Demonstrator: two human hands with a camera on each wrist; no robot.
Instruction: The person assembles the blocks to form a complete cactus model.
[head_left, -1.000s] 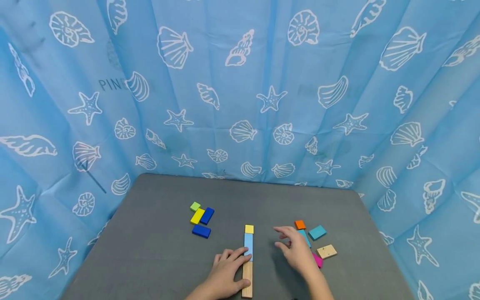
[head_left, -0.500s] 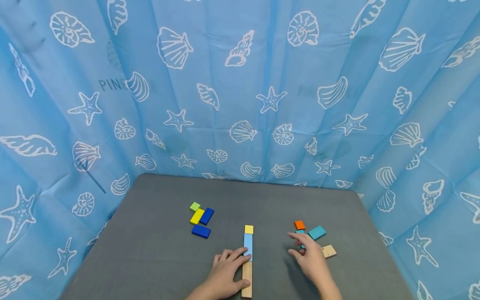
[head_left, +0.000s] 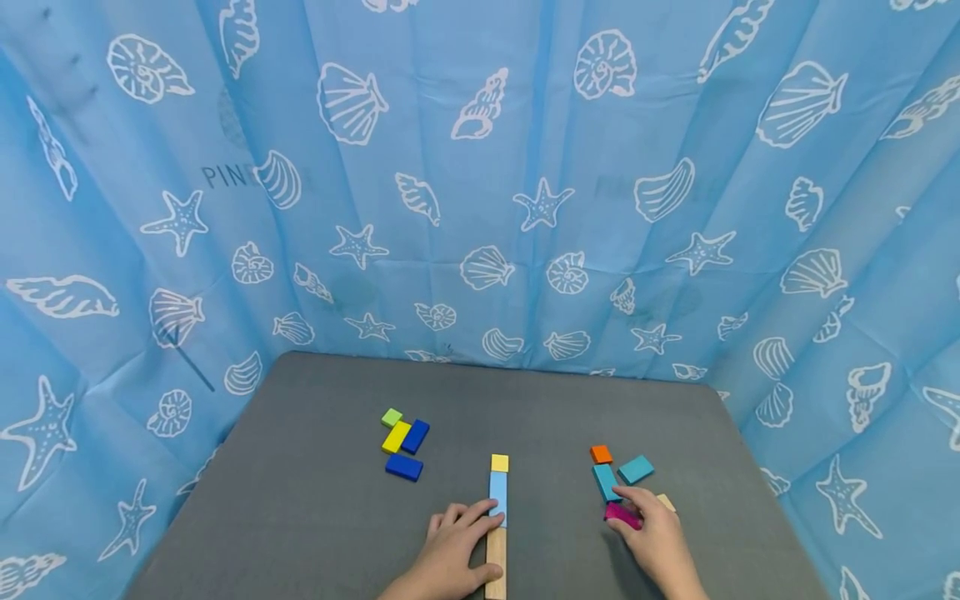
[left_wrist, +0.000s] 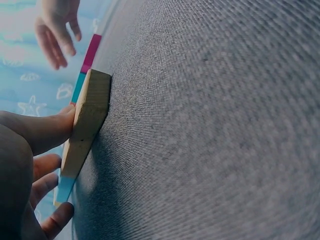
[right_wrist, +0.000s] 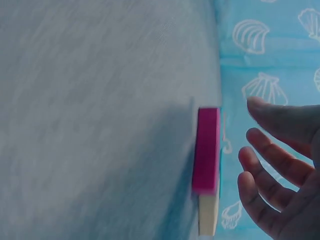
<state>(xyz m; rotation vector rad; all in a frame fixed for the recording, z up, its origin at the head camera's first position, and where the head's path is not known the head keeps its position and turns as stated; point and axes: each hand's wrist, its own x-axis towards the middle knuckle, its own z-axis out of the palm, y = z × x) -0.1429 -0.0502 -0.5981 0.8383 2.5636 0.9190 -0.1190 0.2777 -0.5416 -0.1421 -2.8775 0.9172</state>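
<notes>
A straight row of blocks runs away from me at mid-table: a plain wooden block (head_left: 496,550) nearest, a light blue block (head_left: 498,487) beyond it, and a small pale yellow block (head_left: 500,463) at the far end. My left hand (head_left: 447,557) rests along the row's left side, thumb on the wooden block and fingertips on the light blue one. My right hand (head_left: 656,533) hovers over a magenta block (head_left: 622,515), thumb and fingers spread apart around its near end. In the right wrist view, its fingers (right_wrist: 270,150) are apart from the block.
Near the right hand lie two teal blocks (head_left: 636,469), an orange block (head_left: 602,454) and a partly hidden wooden block (head_left: 666,502). On the left sit two dark blue blocks (head_left: 404,467), a yellow block (head_left: 396,437) and a green block (head_left: 392,417). A shell-patterned curtain (head_left: 487,208) surrounds the grey table (head_left: 315,500).
My right hand has moved right and toward me, lowering to the magenta block and uncovering the nearer teal one. The left hand has stayed on the row.
</notes>
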